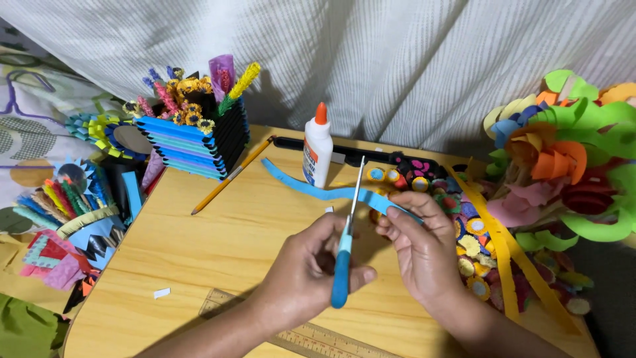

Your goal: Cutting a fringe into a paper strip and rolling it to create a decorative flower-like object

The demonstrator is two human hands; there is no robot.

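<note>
Over the wooden bench (218,245), your left hand (311,268) grips blue-handled scissors (346,242), fringing the blue paper strip (318,191) pinched in your right hand (424,248); next snip needs even spacing.

Glue bottle (317,147), pencil (232,176), ruler (311,338) on wooden table (218,252).

A long blue paper strip (318,190) is held curving just in front of the glue bottle (317,148). Blue-handled scissors (346,248) (blades upright, slightly parted) are set against its edge, right of the bottle.
</note>
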